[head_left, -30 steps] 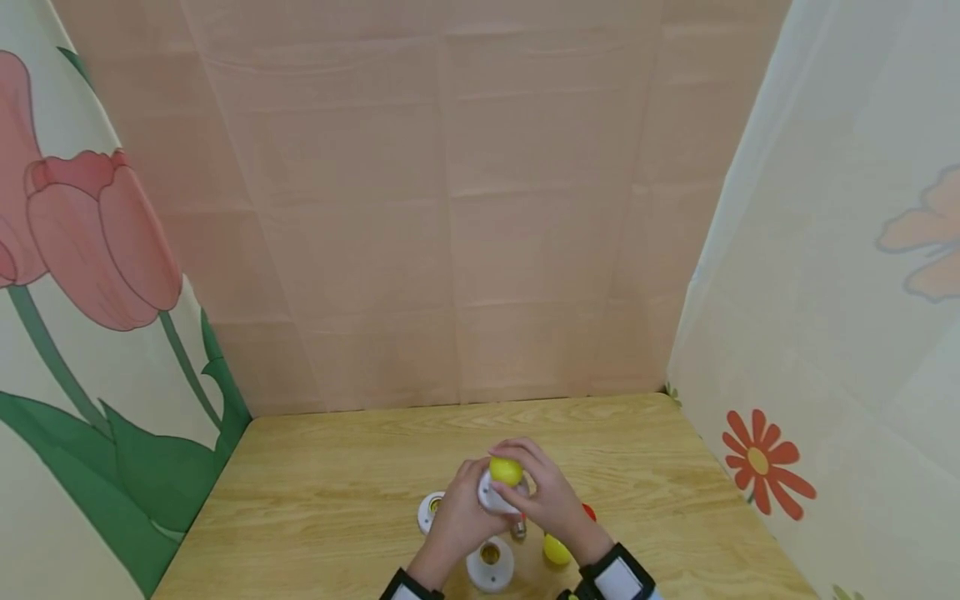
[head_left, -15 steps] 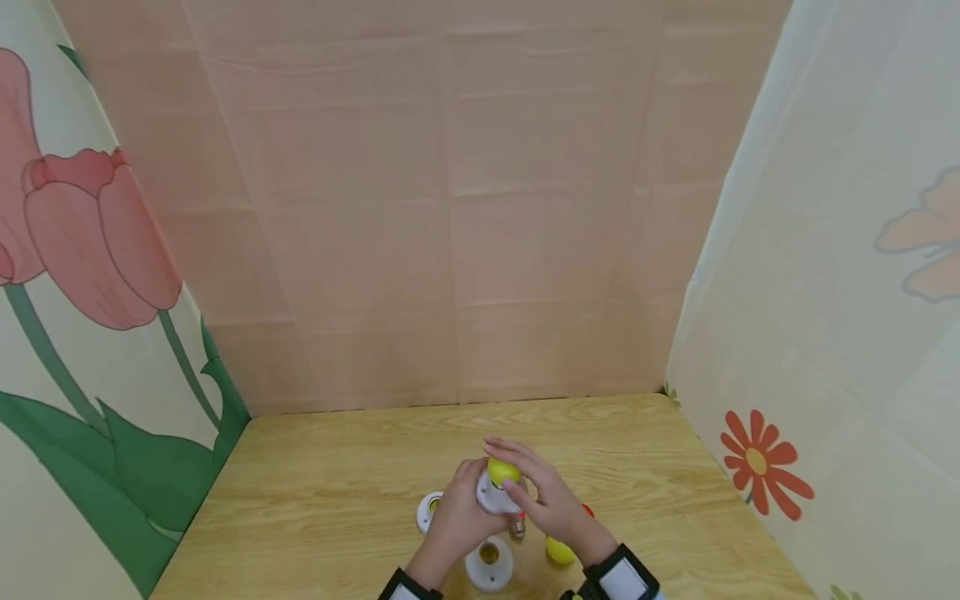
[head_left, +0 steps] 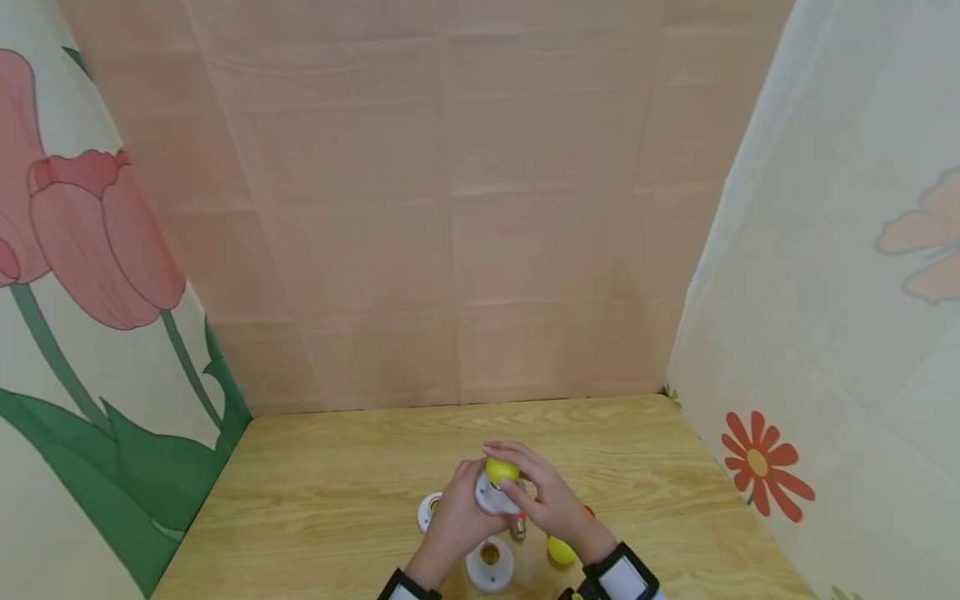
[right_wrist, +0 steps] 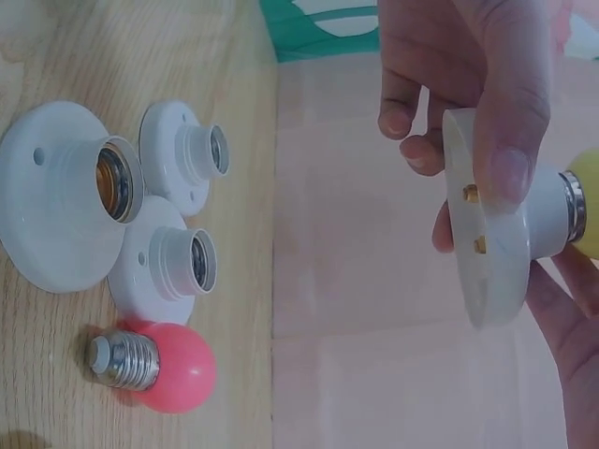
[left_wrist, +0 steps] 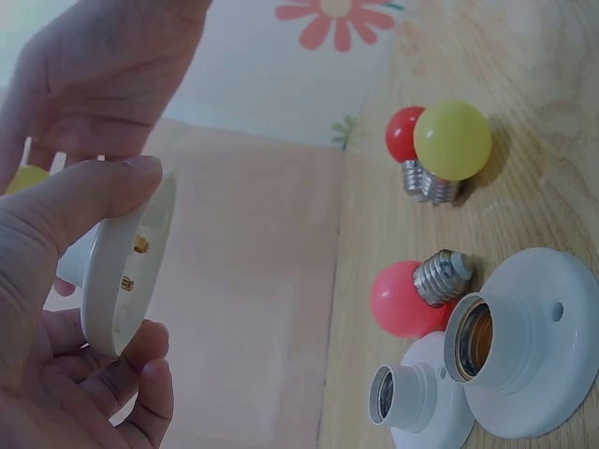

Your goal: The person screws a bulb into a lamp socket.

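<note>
My left hand (head_left: 463,512) grips a round white lamp socket (right_wrist: 505,267) by its rim, lifted above the table. Its thumb lies across the flat base, and brass screws show in the hollow underside. A yellow light bulb (head_left: 502,470) sits in the mouth of this socket, a strip of metal thread still visible at the joint in the right wrist view. My right hand (head_left: 553,498) holds that bulb between thumb and fingers. In the left wrist view most of the bulb is hidden behind the left hand.
On the wooden table (head_left: 330,492) stand several white sockets, including a larger one (head_left: 491,577) at the front and another (head_left: 427,514) left of my hands. A pinkish-red bulb (right_wrist: 182,368) lies beside them. Further right are a yellow bulb (left_wrist: 453,140) and a red bulb (left_wrist: 402,134).
The right hand and the yellow bulb have shifted slightly left, and the right thumb now sits a little differently against the bulb. The left hand stays nearly still with the socket.
</note>
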Demonstrator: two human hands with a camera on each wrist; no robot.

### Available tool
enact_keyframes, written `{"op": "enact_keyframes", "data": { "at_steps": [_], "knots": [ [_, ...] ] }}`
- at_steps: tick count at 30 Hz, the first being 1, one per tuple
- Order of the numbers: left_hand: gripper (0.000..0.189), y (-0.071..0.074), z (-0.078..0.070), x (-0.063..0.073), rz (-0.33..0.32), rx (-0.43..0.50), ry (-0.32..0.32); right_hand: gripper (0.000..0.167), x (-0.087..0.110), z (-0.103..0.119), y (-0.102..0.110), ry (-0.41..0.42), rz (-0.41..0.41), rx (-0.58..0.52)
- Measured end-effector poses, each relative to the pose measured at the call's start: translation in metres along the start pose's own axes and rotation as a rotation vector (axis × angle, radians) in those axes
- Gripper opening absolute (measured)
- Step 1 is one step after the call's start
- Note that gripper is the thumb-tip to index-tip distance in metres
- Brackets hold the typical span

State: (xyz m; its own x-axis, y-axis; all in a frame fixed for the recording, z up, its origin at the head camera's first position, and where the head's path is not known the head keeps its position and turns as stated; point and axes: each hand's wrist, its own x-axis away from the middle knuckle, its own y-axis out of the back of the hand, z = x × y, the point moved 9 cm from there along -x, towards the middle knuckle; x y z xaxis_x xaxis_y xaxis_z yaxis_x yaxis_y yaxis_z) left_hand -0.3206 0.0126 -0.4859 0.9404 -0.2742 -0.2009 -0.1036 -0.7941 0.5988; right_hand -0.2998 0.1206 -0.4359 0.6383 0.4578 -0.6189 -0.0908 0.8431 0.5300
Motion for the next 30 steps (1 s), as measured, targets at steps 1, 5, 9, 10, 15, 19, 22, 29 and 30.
{"op": "enact_keyframes", "data": {
  "at_steps": [1, 5, 9, 10, 15, 19, 22, 29, 30],
  "knots": [
    [0.084, 0.0, 0.0, 0.0, 0.001, 0.001, 0.003, 0.047, 0.0, 0.0, 0.001, -0.011, -0.01, 0.001],
    [0.079, 0.001, -0.001, 0.001, 0.004, 0.009, 0.004, 0.044, -0.001, -0.002, 0.004, -0.057, -0.064, 0.024],
    [0.076, 0.0, -0.002, 0.0, 0.012, 0.01, 0.003, 0.043, -0.002, -0.002, 0.006, -0.076, -0.103, 0.056],
    [0.075, -0.001, -0.002, 0.0, 0.017, 0.013, 0.007, 0.043, -0.002, 0.0, 0.006, -0.07, -0.111, 0.067],
    [0.074, -0.003, 0.0, -0.001, 0.026, 0.015, 0.018, 0.038, -0.008, 0.022, 0.013, -0.07, -0.137, 0.086],
    [0.076, -0.003, 0.0, 0.0, 0.024, 0.013, 0.017, 0.037, -0.009, 0.025, 0.015, -0.078, -0.138, 0.091],
    [0.077, -0.003, 0.0, 0.0, 0.024, 0.023, 0.022, 0.039, -0.004, 0.008, 0.011, -0.092, -0.131, 0.084],
    [0.08, -0.001, 0.0, 0.001, 0.007, 0.034, 0.024, 0.048, 0.001, 0.0, 0.004, -0.024, -0.033, 0.044],
    [0.08, -0.001, 0.0, 0.001, 0.005, 0.035, 0.022, 0.049, 0.001, 0.001, 0.003, -0.016, -0.018, 0.04]
  ]
}}
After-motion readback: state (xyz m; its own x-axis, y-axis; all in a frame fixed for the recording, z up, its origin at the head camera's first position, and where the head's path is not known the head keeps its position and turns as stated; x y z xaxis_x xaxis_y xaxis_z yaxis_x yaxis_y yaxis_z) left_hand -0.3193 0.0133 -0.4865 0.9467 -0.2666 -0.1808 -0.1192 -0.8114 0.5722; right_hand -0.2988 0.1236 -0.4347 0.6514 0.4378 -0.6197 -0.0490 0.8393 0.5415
